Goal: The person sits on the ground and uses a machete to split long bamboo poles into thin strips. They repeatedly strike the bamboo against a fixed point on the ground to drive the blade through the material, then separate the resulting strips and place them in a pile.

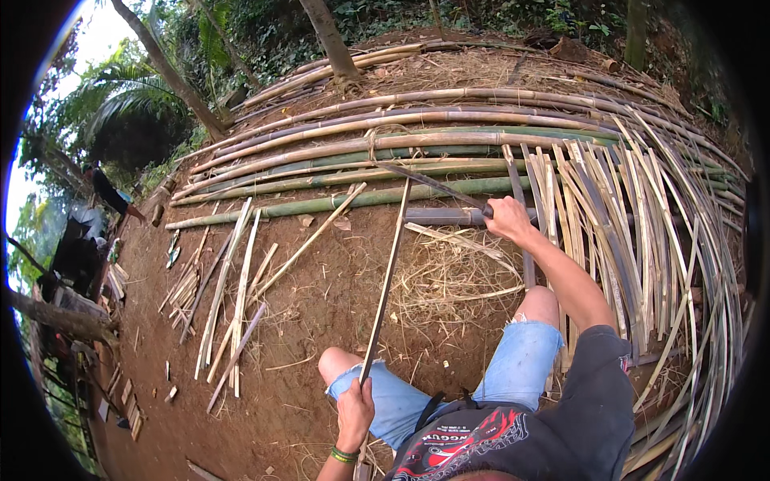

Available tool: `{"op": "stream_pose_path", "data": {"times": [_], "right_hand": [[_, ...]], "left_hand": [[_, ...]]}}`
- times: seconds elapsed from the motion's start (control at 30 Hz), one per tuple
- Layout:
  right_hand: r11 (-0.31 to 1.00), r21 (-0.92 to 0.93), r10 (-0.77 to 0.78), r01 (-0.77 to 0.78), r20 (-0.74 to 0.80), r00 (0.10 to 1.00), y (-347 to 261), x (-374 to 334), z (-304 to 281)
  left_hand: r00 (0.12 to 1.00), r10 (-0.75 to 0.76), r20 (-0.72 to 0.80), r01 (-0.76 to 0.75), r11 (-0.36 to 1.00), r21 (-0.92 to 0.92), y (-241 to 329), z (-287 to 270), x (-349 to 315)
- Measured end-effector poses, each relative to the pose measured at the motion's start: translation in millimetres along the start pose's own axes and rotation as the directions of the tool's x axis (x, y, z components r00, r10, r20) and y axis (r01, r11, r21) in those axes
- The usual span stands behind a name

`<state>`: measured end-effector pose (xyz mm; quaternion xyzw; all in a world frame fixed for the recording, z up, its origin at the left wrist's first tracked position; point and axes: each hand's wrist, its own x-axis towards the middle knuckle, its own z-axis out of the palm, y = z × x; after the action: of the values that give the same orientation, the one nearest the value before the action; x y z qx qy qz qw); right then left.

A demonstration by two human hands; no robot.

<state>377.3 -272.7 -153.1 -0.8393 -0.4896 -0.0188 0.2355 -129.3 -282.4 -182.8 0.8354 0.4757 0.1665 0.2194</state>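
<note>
My right hand [509, 219] is closed round the dark handle of a machete [437, 184], whose long blade reaches leftward. In my left hand [355, 410] is the near end of a long, narrow bamboo strip [387, 284], slanting away past my knee. Its far tip meets or lies just under the blade; I cannot tell which. Below the blade a short dark bamboo piece [445, 216] lies crosswise. Pale shavings [449, 280] are heaped on the soil between my knees and that piece.
Long bamboo poles [321, 205] stretch across the ground ahead. Many split strips [597, 232] lean on them at my right, beside long thin slats [706, 321]. More strips [241, 297] lie on the left soil. Another person [108, 192] is at far left, near smoke.
</note>
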Motion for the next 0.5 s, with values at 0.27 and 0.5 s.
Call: {"op": "stream_pose_path", "data": {"times": [0.27,0.5], "right_hand": [[0.977,0.197,0.079,-0.083,0.026,0.997,-31,-35,17],[0.853,0.522,0.135,-0.004,-0.214,0.967,-47,-62,18]], "left_hand": [[0.989,-0.033,0.143,0.081,0.937,-0.339,-6,10,0],[0.896,-0.069,0.439,0.409,0.515,-0.754,0,7,-1]]}}
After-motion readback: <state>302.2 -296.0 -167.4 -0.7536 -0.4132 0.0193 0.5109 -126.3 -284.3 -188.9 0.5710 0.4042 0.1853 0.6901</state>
